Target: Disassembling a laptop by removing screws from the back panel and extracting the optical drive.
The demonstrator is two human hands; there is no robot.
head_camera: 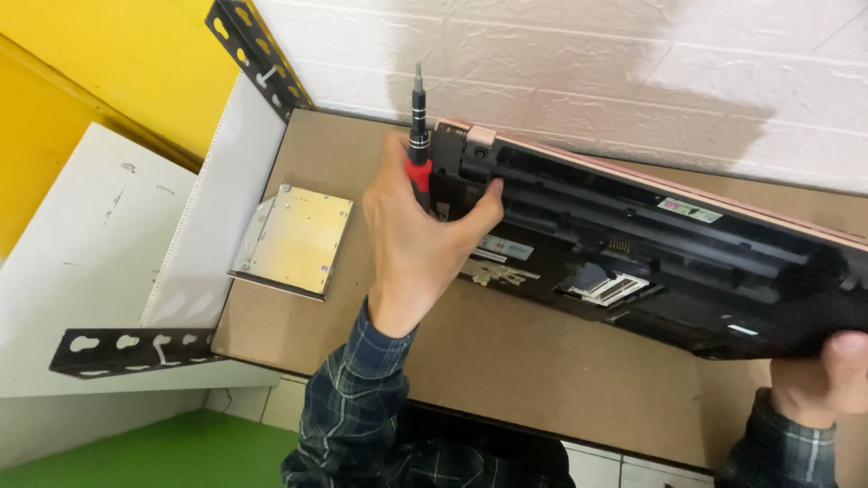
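Nearest the camera are two plaid sleeves, one low in the middle and one at the bottom right corner of the view. The left hand reaches up from the middle sleeve. Its fingers are curled around a small screwdriver with a red band, and the thumb presses on the near left corner of the laptop. The screwdriver stands almost straight up, tip pointing away from the person, just beside that corner.

The laptop lies upside down, black underside showing, with a pink edge along the far side. It is tilted up off the brown worktop. Its long side runs from the left hand, near the far edge of the worktop, across to the right hand at the near right. So the left hand is the one right at the corner with the tool.

The right hand grips the laptop's right end, fingers closed on it, but most of that hand is cut off by the picture edge. The screwdriver's handle is hidden inside the left palm.

A flat silver drive lies alone near the left edge of the worktop, well apart from both hands.
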